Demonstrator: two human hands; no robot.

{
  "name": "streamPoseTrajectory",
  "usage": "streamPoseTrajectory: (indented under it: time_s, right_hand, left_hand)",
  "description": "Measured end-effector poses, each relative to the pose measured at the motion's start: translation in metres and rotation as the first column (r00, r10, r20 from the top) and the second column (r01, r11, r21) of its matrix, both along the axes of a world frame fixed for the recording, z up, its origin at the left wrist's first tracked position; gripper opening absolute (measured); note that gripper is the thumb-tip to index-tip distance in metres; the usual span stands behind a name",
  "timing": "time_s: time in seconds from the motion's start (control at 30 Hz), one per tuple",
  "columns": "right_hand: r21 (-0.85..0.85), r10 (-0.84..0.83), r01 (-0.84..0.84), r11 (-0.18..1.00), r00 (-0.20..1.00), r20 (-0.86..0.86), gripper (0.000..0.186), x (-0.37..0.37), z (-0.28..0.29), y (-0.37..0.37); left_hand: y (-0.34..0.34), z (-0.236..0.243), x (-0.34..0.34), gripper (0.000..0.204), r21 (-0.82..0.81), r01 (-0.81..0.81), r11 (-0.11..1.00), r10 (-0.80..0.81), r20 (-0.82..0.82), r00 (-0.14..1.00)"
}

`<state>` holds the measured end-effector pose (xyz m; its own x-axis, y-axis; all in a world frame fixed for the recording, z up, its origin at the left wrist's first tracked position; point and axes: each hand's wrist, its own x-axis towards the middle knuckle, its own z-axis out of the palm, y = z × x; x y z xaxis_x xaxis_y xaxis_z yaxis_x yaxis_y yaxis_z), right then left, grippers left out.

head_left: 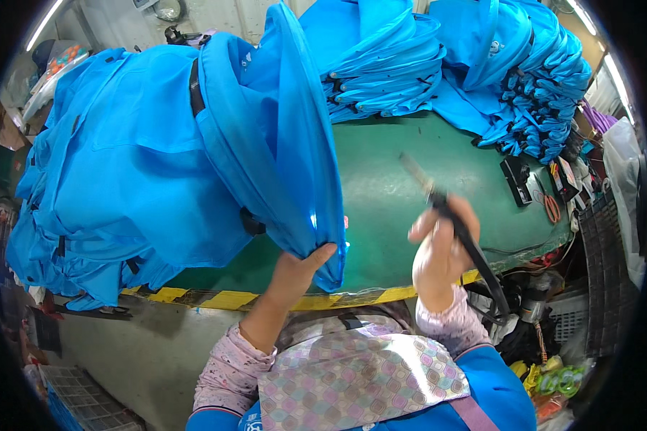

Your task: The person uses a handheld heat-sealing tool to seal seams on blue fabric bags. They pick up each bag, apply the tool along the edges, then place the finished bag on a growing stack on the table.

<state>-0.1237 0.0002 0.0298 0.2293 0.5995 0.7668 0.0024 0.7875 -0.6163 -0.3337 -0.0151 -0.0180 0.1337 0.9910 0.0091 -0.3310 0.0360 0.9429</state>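
Observation:
A large blue fabric piece (284,154) with a stiff, curved rim stands at the left of the table, its rim rising well above the surface. My left hand (295,276) pinches the lower corner of that rim, thumb on the near side; its other fingers are hidden behind the cloth. In my right hand (442,255) is a soldering iron (474,251) with a black handle and cord. Its thin metal tip points up and to the left, over the green tabletop and apart from the fabric. Motion blurs the hand and tool slightly.
Stacks of folded blue fabric (384,61) and more blue pieces (532,79) line the back of the green table (388,179). Yellow-black tape (223,298) marks its near edge. A black box (514,179) and orange-handled scissors (551,208) lie at right.

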Motion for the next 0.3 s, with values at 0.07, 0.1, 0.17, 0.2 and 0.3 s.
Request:
streamPoseTrajectory:
  time_s: [0.07, 0.1, 0.17, 0.2, 0.3]
  right_hand:
    - [0.082, 0.011, -0.032, 0.996, 0.97, 0.244, 0.022, 0.016, -0.012, -0.025]
    - [0.095, 0.037, -0.079, 0.992, 0.924, 0.381, 0.022, 0.023, -0.015, -0.034]
    - [0.165, 0.009, -0.12, 0.979, 0.833, 0.554, 0.029, 0.021, -0.012, -0.041]
    - [0.223, -0.027, -0.126, 0.967, 0.814, 0.58, 0.032, 0.014, -0.014, -0.041]
    - [0.254, -0.094, -0.096, 0.962, 0.762, 0.641, 0.036, 0.01, -0.023, -0.045]
  left_hand:
    - [0.0, -0.009, -0.003, 0.04, -0.027, -0.02, 0.999, 0.021, 0.021, 1.0]
    - [0.001, -0.014, -0.005, 0.04, -0.052, -0.038, 0.998, 0.04, 0.032, 0.999]
    - [0.002, -0.018, -0.006, 0.039, -0.098, -0.049, 0.994, 0.052, 0.029, 0.998]
    - [0.001, -0.014, -0.004, 0.039, -0.072, -0.029, 0.997, 0.032, 0.038, 0.999]
    - [0.001, 0.002, 0.0, 0.048, 0.032, -0.005, 0.999, 0.006, -0.027, 1.0]
